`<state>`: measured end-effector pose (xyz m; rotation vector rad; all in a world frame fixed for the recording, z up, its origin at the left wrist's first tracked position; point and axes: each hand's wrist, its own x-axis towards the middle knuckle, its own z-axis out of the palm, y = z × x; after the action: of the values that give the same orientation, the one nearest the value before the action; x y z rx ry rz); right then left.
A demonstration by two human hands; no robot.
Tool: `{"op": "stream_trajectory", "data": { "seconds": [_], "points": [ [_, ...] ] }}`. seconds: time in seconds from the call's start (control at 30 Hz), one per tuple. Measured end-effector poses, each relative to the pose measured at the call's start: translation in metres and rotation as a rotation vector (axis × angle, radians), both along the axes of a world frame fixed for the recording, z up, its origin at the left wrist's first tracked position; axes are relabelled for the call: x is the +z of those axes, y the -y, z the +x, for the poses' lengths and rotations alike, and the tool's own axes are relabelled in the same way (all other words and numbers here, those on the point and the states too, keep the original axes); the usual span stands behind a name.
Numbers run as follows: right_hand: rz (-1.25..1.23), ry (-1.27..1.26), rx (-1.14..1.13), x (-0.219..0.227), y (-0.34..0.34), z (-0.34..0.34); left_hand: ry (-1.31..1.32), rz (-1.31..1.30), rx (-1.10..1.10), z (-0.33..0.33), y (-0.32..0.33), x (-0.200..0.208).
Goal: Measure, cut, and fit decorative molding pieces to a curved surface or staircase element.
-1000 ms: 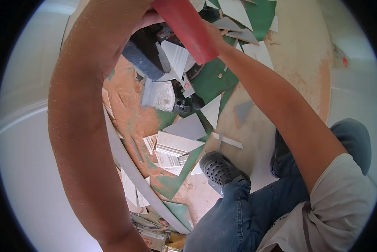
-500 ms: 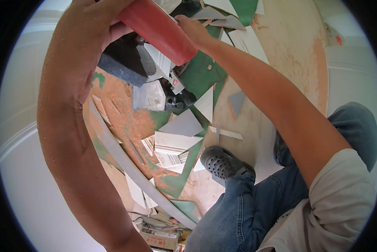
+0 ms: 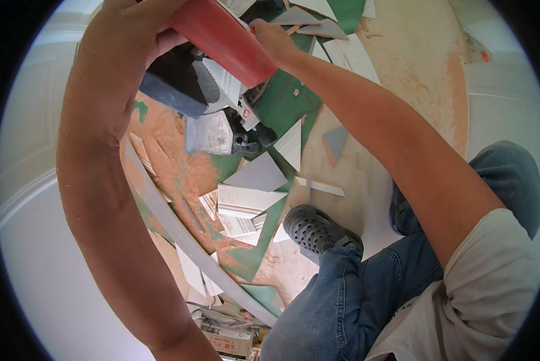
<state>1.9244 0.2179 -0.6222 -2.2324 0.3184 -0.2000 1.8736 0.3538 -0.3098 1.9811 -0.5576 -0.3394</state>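
Note:
A long red piece (image 3: 225,42) with a smooth face and a pale far edge slants across the top of the view; its exact kind I cannot make out. My left hand (image 3: 162,39) is closed on its left end, partly cut off by the upper edge. On the right, my right hand (image 3: 273,42) has its fingers closed at the pale edge of the same piece. Below the piece stands a dark power saw (image 3: 174,87) with a toothed round blade (image 3: 207,84), partly covered by the red piece and my left arm.
White and grey triangular offcuts (image 3: 258,173) lie scattered over a green sheet (image 3: 246,262) dusted with orange sawdust. A long curved pale strip (image 3: 180,225) runs along the left. My grey clog (image 3: 318,228) rests near the offcuts. At the bottom is a printed box (image 3: 228,343).
The whole view has shifted slightly, so the floor things sit a little further up and left. Both hands keep their hold on the red piece, which has barely moved.

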Motion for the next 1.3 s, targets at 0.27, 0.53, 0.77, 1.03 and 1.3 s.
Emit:
{"op": "stream_trajectory", "data": {
  "seconds": [0.27,0.53,0.77,1.03,1.3],
  "points": [
    [0.024,-0.037,-0.052,0.002,0.008,0.006,-0.007,0.010,0.025,0.000,0.004,-0.005],
    [0.061,-0.107,-0.083,0.015,-0.002,-0.004,-0.045,-0.002,-0.028,0.029,-0.015,-0.024],
    [0.014,-0.081,-0.100,0.011,0.000,-0.001,0.048,0.031,0.049,-0.015,0.004,-0.011],
    [0.039,-0.096,-0.133,0.008,-0.006,0.004,0.085,0.003,0.048,-0.015,-0.003,-0.020],
    [0.078,-0.156,-0.143,0.015,-0.007,0.004,0.046,-0.037,0.079,-0.012,0.000,-0.022]
  ]
}}
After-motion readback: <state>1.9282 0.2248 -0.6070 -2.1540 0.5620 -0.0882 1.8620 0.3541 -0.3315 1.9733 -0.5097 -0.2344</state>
